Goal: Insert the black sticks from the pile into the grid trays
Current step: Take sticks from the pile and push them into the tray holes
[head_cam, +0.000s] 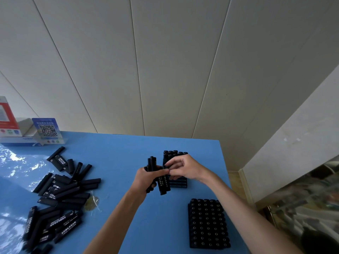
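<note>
Head view: left hand (146,177) clamped round bundle of black printed plastic sticks (151,165), upright over blue tabletop (119,154). Right hand (183,169) fingers pinched on one stick (163,182) from bundle, just before part-filled far black grid tray (177,183). Near black grid tray (208,223) looks full. Loose stick pile (58,195) at left. Step: drawing single stick; next needs upright alignment over free cell.

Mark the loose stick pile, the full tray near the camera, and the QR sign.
stick pile (60,195), head view, middle of the heap
full tray (208,224), head view, top face
QR sign (48,130), head view, printed code
</note>
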